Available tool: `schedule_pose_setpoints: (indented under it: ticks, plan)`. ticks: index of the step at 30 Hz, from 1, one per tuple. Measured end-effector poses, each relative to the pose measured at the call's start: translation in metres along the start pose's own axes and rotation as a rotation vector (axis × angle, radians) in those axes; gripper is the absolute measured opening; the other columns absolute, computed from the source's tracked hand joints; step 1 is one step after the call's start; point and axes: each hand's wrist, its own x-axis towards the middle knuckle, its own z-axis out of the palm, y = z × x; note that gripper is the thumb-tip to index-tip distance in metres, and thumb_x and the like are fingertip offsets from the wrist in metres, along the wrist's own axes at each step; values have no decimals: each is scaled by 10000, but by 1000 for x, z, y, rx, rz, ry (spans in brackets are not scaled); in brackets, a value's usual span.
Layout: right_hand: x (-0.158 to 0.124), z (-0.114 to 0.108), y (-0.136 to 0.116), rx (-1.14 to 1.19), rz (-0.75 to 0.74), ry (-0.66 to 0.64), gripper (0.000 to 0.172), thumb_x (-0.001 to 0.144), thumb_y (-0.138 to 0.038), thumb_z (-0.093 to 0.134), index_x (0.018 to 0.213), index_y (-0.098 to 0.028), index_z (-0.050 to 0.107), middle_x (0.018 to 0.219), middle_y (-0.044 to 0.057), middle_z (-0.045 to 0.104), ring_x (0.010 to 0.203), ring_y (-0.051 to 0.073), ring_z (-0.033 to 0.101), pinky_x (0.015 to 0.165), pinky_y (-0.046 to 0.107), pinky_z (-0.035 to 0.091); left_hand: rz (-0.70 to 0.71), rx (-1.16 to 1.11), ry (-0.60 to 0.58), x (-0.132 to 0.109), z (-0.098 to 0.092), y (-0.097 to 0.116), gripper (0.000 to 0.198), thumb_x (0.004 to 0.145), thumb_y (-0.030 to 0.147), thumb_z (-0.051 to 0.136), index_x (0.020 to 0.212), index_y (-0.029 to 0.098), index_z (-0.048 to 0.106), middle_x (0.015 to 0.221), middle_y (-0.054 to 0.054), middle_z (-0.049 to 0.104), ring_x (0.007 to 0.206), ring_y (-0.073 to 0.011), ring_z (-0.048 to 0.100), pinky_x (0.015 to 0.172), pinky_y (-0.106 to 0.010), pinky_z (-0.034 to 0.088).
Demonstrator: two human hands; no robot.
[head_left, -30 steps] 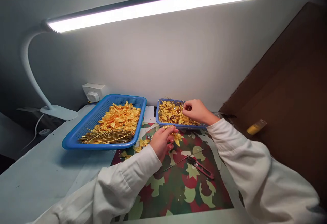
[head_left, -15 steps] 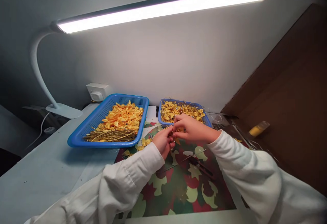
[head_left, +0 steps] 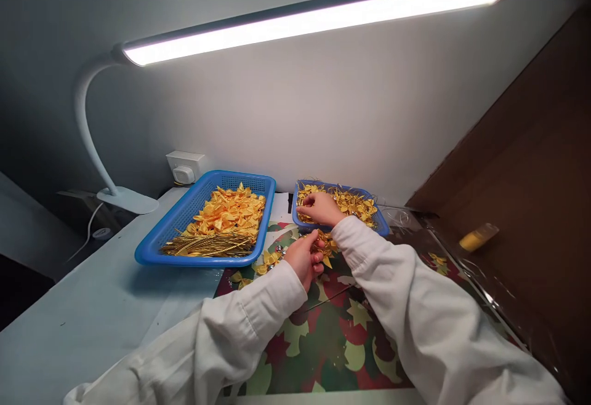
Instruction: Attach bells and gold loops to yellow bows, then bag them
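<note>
My left hand is low over the camouflage-patterned mat, fingers curled and thumb against the index finger; what it holds is hidden. Just beyond its fingertips lie gold ribbon bows. My right hand reaches over the left part of the small blue basket, its fingers bent together in a pinch. That basket is full of gold bows with thin gold wire ties. Left of my left hand, a few more gold bows and small silvery pieces rest on the mat.
A larger blue basket holds loose gold bows and a bundle of gold wire ties. A white lamp arches overhead. At right are a brown panel and a yellow-filled tube. A thin rod lies on the mat.
My right hand has left my left hand and moved forward and left over the small basket. My left hand has stayed nearly in place, and the view has shifted slightly.
</note>
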Motion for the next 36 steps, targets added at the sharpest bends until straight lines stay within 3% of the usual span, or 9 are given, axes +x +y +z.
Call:
schedule_pose_setpoints:
  ticks: [6, 11, 18, 26, 31, 36]
  plan:
    - [2, 7, 5, 49, 46, 11, 188, 816, -199, 467, 693, -150, 601, 672, 14, 615, 628, 125, 518, 591, 235, 354, -36, 26, -25, 3, -1, -4, 205, 887, 179, 470, 686, 155, 435, 585, 68, 463, 318, -4, 288, 321, -138, 186]
    - [-7, 7, 7, 68, 83, -122, 207, 707, -243, 630, 542, -155, 541, 531, -11, 529, 569, 121, 469, 571, 244, 321, -54, 45, -37, 3, -3, -8, 202, 887, 169, 456, 688, 158, 421, 579, 69, 462, 320, -5, 286, 329, -135, 178]
    - [-11, 4, 0, 240, 115, -214, 192, 674, -213, 599, 509, -160, 514, 478, -45, 452, 528, 97, 400, 554, 240, 308, -36, 40, -50, 3, -3, -8, 174, 811, 178, 553, 686, 166, 433, 562, 73, 466, 328, -12, 288, 338, -144, 180]
    - [-11, -38, 15, 484, 170, -9, 128, 643, -266, 460, 578, -173, 521, 663, 0, 568, 632, 120, 453, 582, 247, 339, -41, 27, -52, 4, -4, -6, 189, 855, 211, 506, 681, 155, 457, 580, 58, 491, 328, -14, 309, 332, -148, 194]
    - [-20, -63, 22, 593, 182, -3, 151, 622, -310, 474, 582, -174, 527, 684, 17, 580, 645, 130, 472, 569, 256, 340, -44, 36, -73, 5, -6, -8, 184, 861, 219, 498, 692, 151, 473, 589, 59, 494, 325, -12, 303, 329, -142, 190]
    - [-32, -72, 29, 687, 165, -59, 167, 641, -347, 479, 597, -186, 470, 673, 11, 547, 659, 133, 482, 565, 246, 359, -9, 49, -76, 6, -8, -10, 196, 812, 231, 576, 663, 142, 482, 588, 59, 494, 333, -3, 304, 327, -135, 187]
